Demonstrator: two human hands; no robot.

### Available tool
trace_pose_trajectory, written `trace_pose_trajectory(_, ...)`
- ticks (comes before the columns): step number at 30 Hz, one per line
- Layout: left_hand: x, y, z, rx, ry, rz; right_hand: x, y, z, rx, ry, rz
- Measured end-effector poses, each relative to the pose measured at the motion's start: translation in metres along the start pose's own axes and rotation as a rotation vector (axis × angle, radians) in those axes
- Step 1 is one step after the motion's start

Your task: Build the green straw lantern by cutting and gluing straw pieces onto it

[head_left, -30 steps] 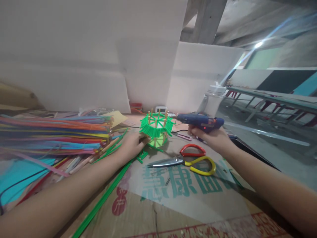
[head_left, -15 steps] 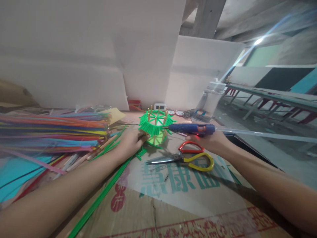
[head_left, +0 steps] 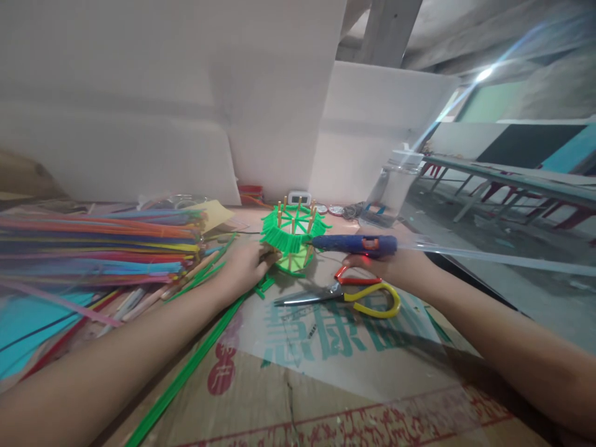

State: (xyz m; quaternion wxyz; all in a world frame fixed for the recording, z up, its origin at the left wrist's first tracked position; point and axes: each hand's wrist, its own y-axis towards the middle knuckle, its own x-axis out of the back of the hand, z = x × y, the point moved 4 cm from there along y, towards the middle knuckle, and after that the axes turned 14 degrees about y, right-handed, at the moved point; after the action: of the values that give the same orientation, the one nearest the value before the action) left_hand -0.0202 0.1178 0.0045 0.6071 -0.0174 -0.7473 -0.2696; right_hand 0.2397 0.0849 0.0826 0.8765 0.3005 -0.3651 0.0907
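Observation:
My left hand (head_left: 248, 266) is closed at the left side of a small round green model (head_left: 292, 241), fingers on its lower edge. The model has a fringed green roof of pipe cleaners, several upright wooden sticks and a light-green base. In my right hand (head_left: 395, 256) is a blue hot glue gun (head_left: 356, 244), its red light lit and a long clear glue stick (head_left: 484, 251) running out of its back. The gun's nozzle points left and reaches the fringe's right side. Scissors (head_left: 344, 295) with one red and one yellow handle lie just below the gun.
Bundled coloured pipe cleaners (head_left: 97, 245) lie at left, beside a blue sheet (head_left: 37, 323). Long green pipe cleaners (head_left: 186, 372) run toward me. A clear plastic bottle (head_left: 388, 192) stands at back right, near a small white digital timer (head_left: 298, 198). White boards (head_left: 279, 124) stand behind.
The glue gun has shifted slightly left and down along the fringe, its body turned a little. My left hand keeps its place on the model. The whole view has shifted slightly.

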Motion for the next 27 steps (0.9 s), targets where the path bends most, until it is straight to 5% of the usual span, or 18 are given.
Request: trace_pose_trajectory(27,-0.0033,-0.0011,0.002,-0.001,0.04,-0.023,0.0001,-0.0023,-0.0063,-0.025,-0.084,-0.06)
